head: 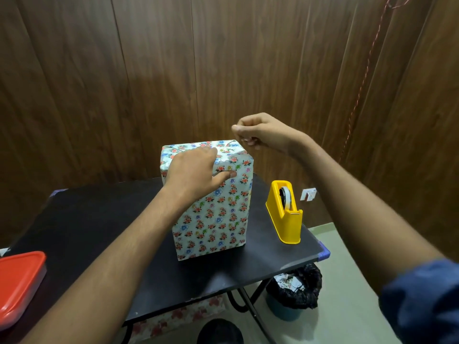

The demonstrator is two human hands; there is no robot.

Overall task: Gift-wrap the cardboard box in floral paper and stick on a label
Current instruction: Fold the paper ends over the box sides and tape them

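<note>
The box (213, 219) stands upright on the black table (99, 219), fully covered in white floral paper. My left hand (193, 172) rests on its top front edge, with the fingers lying flat over the folded paper on top and the thumb against the front face. My right hand (255, 135) hovers just above the box's back right corner. Its fingers are curled and pinch what looks like a small clear piece of tape (239, 135), faint against the wall. No label is visible.
A yellow tape dispenser (284, 212) stands right of the box, near the table's right edge. A red-lidded container (19, 284) sits at the front left. Under the table are a bin with a black bag (294, 291) and spare floral paper (188, 316).
</note>
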